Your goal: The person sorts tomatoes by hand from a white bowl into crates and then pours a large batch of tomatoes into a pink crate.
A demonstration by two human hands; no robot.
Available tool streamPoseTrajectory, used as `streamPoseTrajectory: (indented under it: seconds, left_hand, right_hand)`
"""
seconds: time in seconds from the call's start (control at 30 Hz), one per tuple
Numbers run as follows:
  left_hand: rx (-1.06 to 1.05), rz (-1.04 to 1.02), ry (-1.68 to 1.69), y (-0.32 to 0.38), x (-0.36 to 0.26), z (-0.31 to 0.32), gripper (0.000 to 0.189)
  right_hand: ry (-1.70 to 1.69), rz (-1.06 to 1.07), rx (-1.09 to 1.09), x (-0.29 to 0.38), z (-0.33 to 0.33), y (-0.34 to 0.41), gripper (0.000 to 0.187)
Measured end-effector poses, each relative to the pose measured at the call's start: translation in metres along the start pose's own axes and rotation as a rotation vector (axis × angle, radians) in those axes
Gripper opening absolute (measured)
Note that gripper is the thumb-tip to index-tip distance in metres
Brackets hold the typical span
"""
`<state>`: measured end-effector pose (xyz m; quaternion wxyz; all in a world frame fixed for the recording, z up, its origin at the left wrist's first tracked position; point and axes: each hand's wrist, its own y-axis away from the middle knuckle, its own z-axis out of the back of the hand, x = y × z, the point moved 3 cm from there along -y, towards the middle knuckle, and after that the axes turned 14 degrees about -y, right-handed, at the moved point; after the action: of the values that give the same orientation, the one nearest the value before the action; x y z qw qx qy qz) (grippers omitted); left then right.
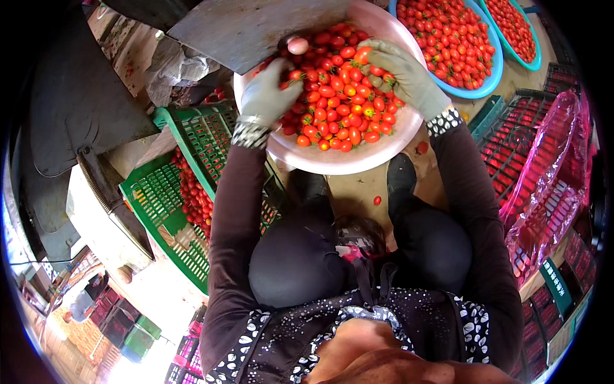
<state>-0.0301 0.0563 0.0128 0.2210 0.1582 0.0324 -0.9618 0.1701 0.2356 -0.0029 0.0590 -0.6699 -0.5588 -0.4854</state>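
Note:
A pink-white basin (331,163) before me holds a heap of red cherry tomatoes (343,110), some with green calyxes and a few orange-yellow. Both my hands wear grey-green work gloves. My left hand (271,91) is blurred at the basin's left side, its fingers curled beside tomatoes; whether it grips one is unclear. On the right, my right hand (400,72) is cupped palm-inward over the heap, with several tomatoes held among its fingers. A pale pink rounded object (297,45) sits against a dark metal panel (259,31) that overhangs the basin's back left.
Green crates (158,192) with tomatoes stand left. Blue (494,72) and turquoise (535,60) basins of tomatoes lie far right. A black crate (518,129) and pink plastic liner (542,168) are at right. One loose tomato (377,200) lies between my feet. A person (79,305) is behind, lower left.

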Motion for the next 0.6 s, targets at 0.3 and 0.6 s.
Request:
streamPoseTrajectory:
  seconds: [0.3,0.6]
  left_hand:
    - [0.129,0.281,2.269,0.093,0.017,0.017,0.037]
    - [0.116,0.451,1.682,0.046,0.023,-0.006,0.023]
  right_hand:
    - [-0.672,-0.003,0.018,-0.023,-0.004,0.015,0.035]
    - [-0.508,0.102,0.069,-0.005,0.010,-0.004,0.029]
